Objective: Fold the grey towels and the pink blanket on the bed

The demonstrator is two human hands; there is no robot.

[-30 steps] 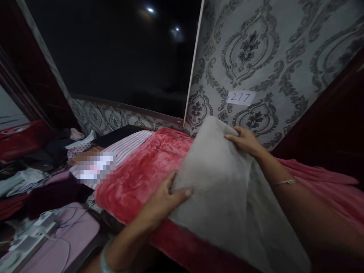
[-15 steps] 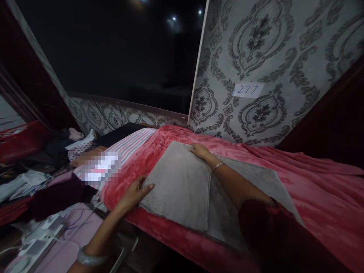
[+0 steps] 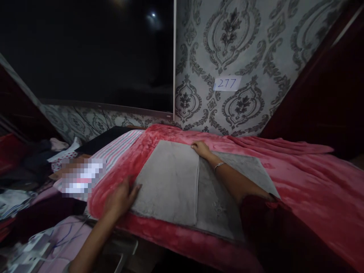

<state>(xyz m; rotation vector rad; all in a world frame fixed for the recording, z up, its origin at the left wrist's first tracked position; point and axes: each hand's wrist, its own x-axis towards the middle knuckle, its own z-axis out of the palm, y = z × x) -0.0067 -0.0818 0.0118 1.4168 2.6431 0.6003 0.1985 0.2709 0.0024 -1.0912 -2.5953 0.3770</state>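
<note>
A grey fleecy cloth (image 3: 170, 182) lies on a red plush blanket (image 3: 301, 178), with its left part folded over onto the rest. My left hand (image 3: 121, 197) rests flat at the cloth's near left corner, fingers on the blanket beside its edge. My right hand (image 3: 200, 148) lies on the far edge of the folded flap, fingertips pressing down, a thin bangle on the wrist. Neither hand grips anything.
A striped sheet (image 3: 119, 146) shows left of the blanket. Heaped clothes (image 3: 59, 148) lie at the far left. White cables and a power strip (image 3: 31, 250) sit at lower left. Patterned wallpaper carries a paper label reading 277 (image 3: 226, 83). A dark panel (image 3: 91, 53) fills the upper left.
The cloth, held up by both hands a second ago, has been folded over and laid flat on the blanket. Both hands have let go of its corners and rest on it.
</note>
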